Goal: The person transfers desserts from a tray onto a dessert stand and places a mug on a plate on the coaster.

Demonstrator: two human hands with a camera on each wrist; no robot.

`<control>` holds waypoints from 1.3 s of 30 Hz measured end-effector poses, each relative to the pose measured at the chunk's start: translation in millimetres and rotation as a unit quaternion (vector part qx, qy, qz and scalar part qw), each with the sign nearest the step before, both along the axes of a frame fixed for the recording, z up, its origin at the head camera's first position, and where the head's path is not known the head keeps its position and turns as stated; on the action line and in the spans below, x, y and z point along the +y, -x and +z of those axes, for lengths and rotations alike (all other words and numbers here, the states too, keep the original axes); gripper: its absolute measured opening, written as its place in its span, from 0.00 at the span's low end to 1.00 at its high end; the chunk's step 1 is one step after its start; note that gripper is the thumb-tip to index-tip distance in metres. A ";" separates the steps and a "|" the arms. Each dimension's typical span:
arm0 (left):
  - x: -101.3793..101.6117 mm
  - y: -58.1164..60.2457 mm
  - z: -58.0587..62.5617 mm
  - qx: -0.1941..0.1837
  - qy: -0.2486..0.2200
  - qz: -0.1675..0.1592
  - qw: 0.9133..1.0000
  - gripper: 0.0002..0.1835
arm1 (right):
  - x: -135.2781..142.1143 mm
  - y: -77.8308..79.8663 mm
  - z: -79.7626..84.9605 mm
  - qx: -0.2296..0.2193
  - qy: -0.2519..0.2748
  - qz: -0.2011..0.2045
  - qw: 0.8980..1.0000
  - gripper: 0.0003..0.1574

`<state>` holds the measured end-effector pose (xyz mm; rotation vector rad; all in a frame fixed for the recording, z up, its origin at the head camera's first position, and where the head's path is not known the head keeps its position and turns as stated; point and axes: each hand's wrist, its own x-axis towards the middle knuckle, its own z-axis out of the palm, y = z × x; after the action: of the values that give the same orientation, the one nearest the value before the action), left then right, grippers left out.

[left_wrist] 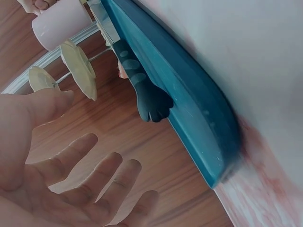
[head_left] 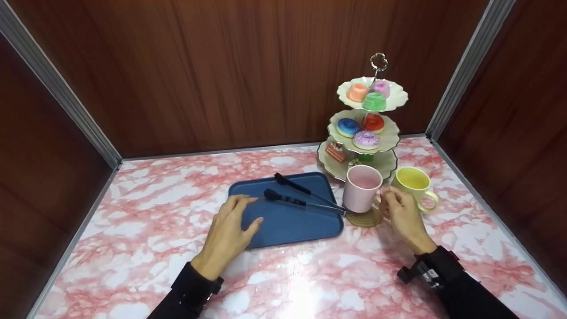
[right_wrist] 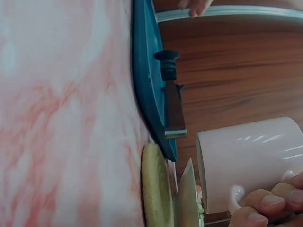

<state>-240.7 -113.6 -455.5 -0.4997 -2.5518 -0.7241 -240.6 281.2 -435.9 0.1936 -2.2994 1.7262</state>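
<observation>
My right hand (head_left: 401, 215) grips the handle of a pink mug (head_left: 361, 192), and the mug is upright. In the right wrist view a gap shows between the mug's base and a round tan coaster (right_wrist: 154, 189). My left hand (head_left: 228, 230) is over the left edge of a blue tray (head_left: 288, 228), fingers spread, holding nothing. Tongs with black paw-shaped tips (left_wrist: 154, 101) and metal arms lie across the tray, their joined end reaching over its right edge beside the coaster.
Right behind the pink mug stands a three-tier stand (head_left: 390, 133) with toy donuts, cake slices and small colored puddings. A yellow mug (head_left: 412, 179) is beside my right hand, handle facing right. Brown wood-grain walls (head_left: 221, 79) enclose the pink marbled table (head_left: 168, 212).
</observation>
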 end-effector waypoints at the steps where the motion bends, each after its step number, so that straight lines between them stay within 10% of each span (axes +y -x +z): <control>1: -1.5 0.0 -0.5 0.001 0.000 0.003 1.000 0.25 | 1.0 0.5 -1.0 -0.002 0.000 -0.001 1.000 0.22; 28: -50.0 -4.0 -13.8 -0.024 0.009 0.070 0.997 0.27 | 15.1 7.9 -19.7 -0.074 0.010 -0.033 0.997 0.19; 39: -57.9 0.0 -15.8 -0.032 0.011 0.087 0.996 0.30 | 32.2 11.9 -36.1 -0.035 -0.146 -0.105 0.983 0.18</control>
<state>-240.7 -171.5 -471.3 -0.2601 -2.6253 -0.6609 -252.5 313.4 -472.0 -0.0558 -2.5131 1.3124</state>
